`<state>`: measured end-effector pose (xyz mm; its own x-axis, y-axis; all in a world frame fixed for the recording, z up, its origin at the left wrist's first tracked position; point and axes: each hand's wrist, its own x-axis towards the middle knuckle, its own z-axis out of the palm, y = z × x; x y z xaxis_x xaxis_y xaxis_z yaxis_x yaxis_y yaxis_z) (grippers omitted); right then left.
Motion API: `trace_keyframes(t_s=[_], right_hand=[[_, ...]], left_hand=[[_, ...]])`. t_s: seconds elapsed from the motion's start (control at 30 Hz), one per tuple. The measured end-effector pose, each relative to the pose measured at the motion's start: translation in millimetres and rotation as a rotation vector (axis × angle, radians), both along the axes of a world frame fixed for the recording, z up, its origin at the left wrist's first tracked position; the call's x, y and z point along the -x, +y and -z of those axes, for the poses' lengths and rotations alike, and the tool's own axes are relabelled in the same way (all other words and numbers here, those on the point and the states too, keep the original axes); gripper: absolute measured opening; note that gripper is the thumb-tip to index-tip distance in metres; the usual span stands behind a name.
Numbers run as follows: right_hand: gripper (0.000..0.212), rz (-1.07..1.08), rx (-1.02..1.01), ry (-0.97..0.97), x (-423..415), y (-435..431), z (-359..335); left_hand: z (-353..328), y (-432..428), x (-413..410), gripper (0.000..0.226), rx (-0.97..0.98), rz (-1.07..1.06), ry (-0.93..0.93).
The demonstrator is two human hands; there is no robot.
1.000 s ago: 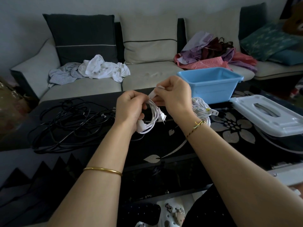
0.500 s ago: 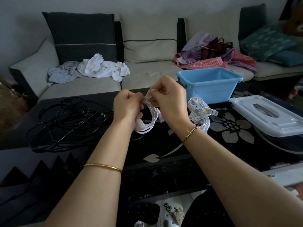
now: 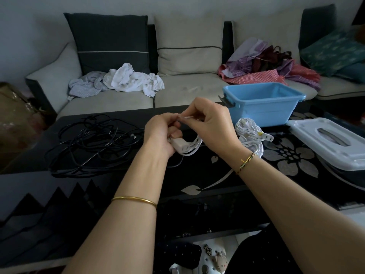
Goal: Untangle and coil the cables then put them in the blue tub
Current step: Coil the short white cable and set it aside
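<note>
Left hand [image 3: 160,133] grasps a white cable coil [image 3: 190,149]; right hand [image 3: 213,125] pinches its end. Black cables [image 3: 94,143] lie tangled left of the blue tub [image 3: 262,112], a white bundle [image 3: 250,135] before it.

Two hands, left hand [image 3: 160,133] and right hand [image 3: 213,125], together gripping one white coil [image 3: 190,150]. One more white bundle [image 3: 250,133] just right of them on the table [image 3: 217,175], and one black tangle [image 3: 94,139] at left, strands too knotted to count. One tub [image 3: 262,109] far right, one lid [image 3: 331,143] near right, and two clothes heaps, left heap [image 3: 126,81] and right heap [image 3: 262,64], on the far sofa [image 3: 187,89].
</note>
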<state>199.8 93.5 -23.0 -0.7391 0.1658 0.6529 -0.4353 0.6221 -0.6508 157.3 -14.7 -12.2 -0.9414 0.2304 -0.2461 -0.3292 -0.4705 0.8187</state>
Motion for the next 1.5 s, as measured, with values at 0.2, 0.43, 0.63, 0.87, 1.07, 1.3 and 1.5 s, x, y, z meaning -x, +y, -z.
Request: trace_keyframes(t_s=[0.2,0.43,0.63,0.87,1.07,1.3,1.5], right_hand=[[0.013,-0.177,0.325,-0.007,-2.6,3.5,-7.5],[0.035,-0.145,0.496,-0.072,2.3,16.8,-8.9],[0.035,-0.153,0.453,-0.115,-1.0,26.1,-8.8],[0.01,-0.2,0.356,-0.255,0.7,34.6,-1.6],[0.011,-0.299,0.416,-0.279,-2.0,32.3,-7.0],[0.021,-0.153,0.202,-0.244,-1.3,28.9,-6.7],[0.016,0.134,-0.115,-0.156,1.1,16.1,-7.7]], left_hand=[[0.5,4.7,2.3,0.01,-0.003,0.0,0.088],[-2.8,14.7,-8.2,0.027,0.172,-0.046,0.303],[-4.5,18.0,-14.4,0.024,0.18,-0.03,0.384],[-1.6,17.1,-15.8,0.025,0.197,-0.005,0.399],[-5.2,16.4,-16.8,0.024,0.208,0.002,0.375],[-3.6,16.9,-14.0,0.022,0.332,-0.014,0.408],[-4.5,18.4,-14.7,0.021,0.381,-0.025,0.424]])
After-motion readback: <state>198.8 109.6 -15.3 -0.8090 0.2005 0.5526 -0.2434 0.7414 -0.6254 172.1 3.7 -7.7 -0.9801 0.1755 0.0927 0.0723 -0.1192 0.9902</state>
